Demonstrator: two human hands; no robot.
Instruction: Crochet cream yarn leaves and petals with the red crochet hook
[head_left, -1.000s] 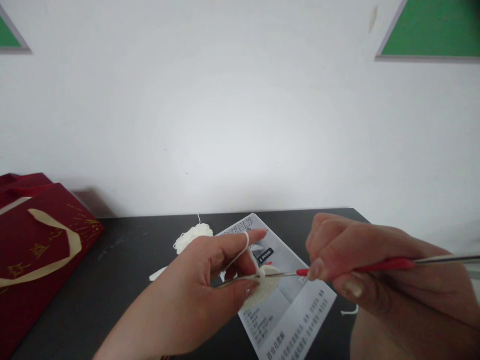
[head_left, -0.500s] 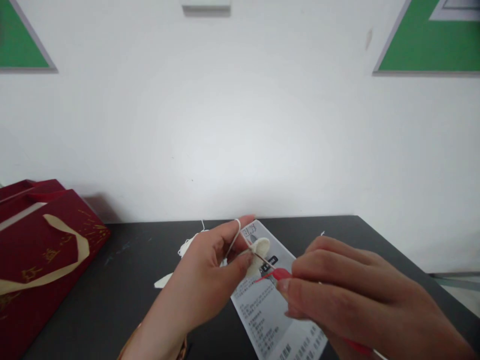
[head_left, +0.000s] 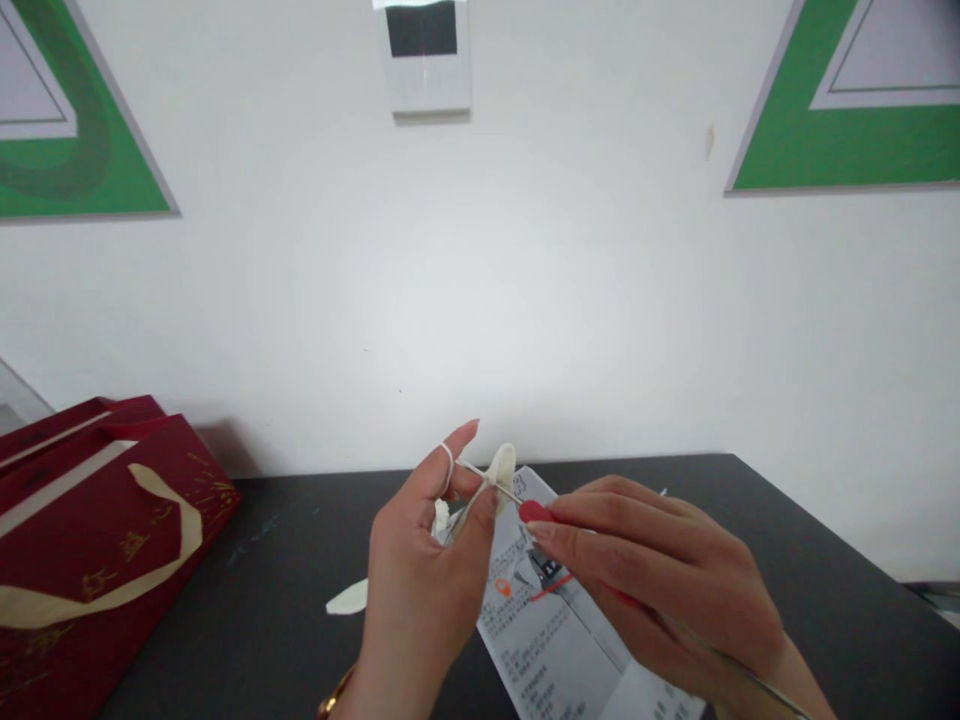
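Note:
My left hand (head_left: 431,560) pinches a small cream crochet piece (head_left: 505,467) between thumb and fingers. White yarn (head_left: 448,462) loops around its raised index finger and runs to the piece. My right hand (head_left: 660,570) is closed around the red handle of a crochet hook (head_left: 537,513). The hook's thin metal shaft reaches left into the crochet piece, close to my left thumb. Its tip is too small to make out. Some white yarn shows behind my left palm.
Beneath my hands, a printed sheet or box (head_left: 525,650) lies on the black table (head_left: 292,560). A flat white pointed piece (head_left: 347,598) is left of my left wrist. A dark red gift bag (head_left: 112,560) stands at the left, and a white wall (head_left: 465,280) rises behind.
The view has tilted up and shifted left. My left hand has turned more upright with its index finger raised, and the crochet piece now stands steeper. The hook stays in it.

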